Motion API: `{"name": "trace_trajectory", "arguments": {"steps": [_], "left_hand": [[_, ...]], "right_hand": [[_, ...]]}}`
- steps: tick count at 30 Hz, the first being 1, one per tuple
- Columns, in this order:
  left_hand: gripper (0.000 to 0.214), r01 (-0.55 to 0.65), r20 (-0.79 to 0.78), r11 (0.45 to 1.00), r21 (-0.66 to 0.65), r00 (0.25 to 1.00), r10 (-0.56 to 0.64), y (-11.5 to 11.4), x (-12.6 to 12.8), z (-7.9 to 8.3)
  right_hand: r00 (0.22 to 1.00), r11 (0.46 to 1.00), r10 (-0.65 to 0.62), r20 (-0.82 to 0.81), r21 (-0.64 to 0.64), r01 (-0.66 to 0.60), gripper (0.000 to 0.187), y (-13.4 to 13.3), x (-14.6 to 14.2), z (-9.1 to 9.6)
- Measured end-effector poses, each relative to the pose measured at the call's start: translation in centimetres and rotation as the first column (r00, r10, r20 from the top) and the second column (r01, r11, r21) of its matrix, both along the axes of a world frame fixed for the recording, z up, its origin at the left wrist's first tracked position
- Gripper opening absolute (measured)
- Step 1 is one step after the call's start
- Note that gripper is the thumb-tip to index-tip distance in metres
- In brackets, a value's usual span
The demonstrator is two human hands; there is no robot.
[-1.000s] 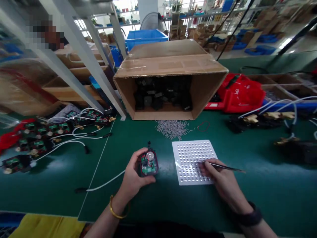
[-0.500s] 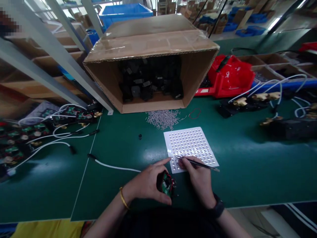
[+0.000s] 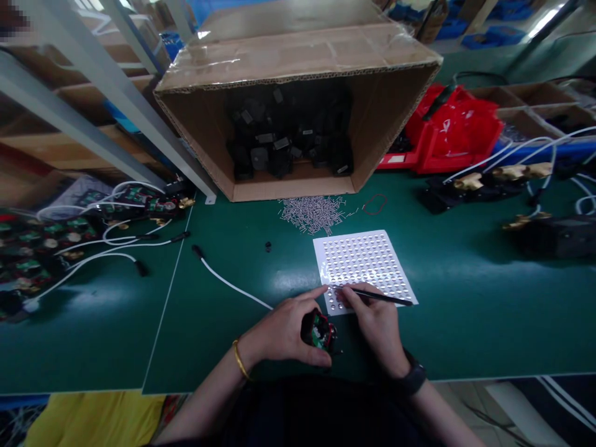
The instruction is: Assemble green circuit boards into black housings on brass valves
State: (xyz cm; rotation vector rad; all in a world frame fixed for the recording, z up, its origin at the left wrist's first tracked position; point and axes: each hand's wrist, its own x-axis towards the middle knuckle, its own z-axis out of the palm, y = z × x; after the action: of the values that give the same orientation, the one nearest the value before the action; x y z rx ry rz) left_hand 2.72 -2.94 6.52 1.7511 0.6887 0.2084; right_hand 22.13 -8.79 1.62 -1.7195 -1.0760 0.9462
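Observation:
My left hand (image 3: 291, 329) is wrapped round a small black device with an exposed green circuit board (image 3: 321, 332) and red wires. Its index finger reaches out to the left edge of a white sheet (image 3: 320, 248) covered in rows of small shiny round dots. A white cable (image 3: 233, 287) with a black plug runs out from behind this hand. Dark tweezers (image 3: 382, 295) are pinched in my right hand (image 3: 379, 326), which rests over the sheet's near edge. Their tips point left, close to my left index fingertip; whether they hold a dot I cannot tell.
Behind the sheet lie a heap of small screws (image 3: 311, 213) and a red rubber band (image 3: 375, 203). An open cardboard box (image 3: 298, 59) of black housings stands at the back. Wired circuit assemblies (image 3: 41, 248) crowd the left; red bins (image 3: 456, 133) and brass-fitted units (image 3: 470, 183) sit right.
The view has tilted down a little. My left hand keeps hold of the device, its index finger now touching the sheet's edge by the tweezer tips. The cable's plug end has shifted right.

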Motion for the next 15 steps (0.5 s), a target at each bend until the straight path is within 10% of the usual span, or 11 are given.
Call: {"name": "trace_trajectory", "arguments": {"steps": [8,15], "left_hand": [[0.056,-0.02,0.065,1.0,-0.011,0.998,0.02,-0.3,-0.5,-0.8],[0.088,-0.47,0.205,0.876,0.11,0.873,0.443,-0.9,-0.9,-2.4]], "right_hand": [[1.0,1.0,-0.01,-0.023,-0.015,0.01,0.028,0.0,0.0,-0.1],[0.947,0.992,-0.124,-0.297,-0.017,0.125,0.024,-0.4,0.2,-0.2]]}}
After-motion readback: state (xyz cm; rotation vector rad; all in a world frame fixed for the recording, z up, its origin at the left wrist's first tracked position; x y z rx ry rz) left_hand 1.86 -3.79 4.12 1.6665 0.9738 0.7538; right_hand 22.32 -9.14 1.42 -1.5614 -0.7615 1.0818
